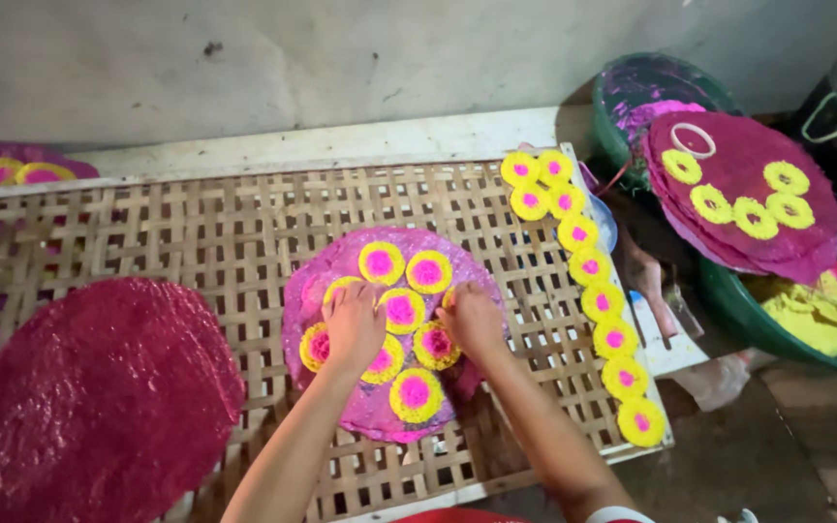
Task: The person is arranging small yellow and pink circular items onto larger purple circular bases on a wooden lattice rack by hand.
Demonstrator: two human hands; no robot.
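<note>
**Pink disc gets its yellow rounds on the woven rack**

Pink disc point(380, 407) lies at the middle of the bamboo lattice rack point(196, 232), and we press small yellow rounds with pink centres point(415, 392) onto its face. Going left to right: a large dark red disc point(89, 397) covers the rack's near left corner, well apart from our work. Our left hand point(353, 324) rests flat on the pink disc, fingers pressed together over a round at its left side. Our right hand point(472, 318) sits just beside it, fingers curled down on another round; whether it pinches or only presses, we cannot tell. To do this well, we judge, the rounds should be set close without overlapping and pushed down gently, since the sheet looks soft. A column of spare rounds point(604, 300) runs down the rack's right edge, within easy reach. Farther right, a purple disc with plain yellow rings point(748, 203) leans over a green basin point(777, 329). Open lattice lies behind the disc and between it and the spare rounds.
</note>
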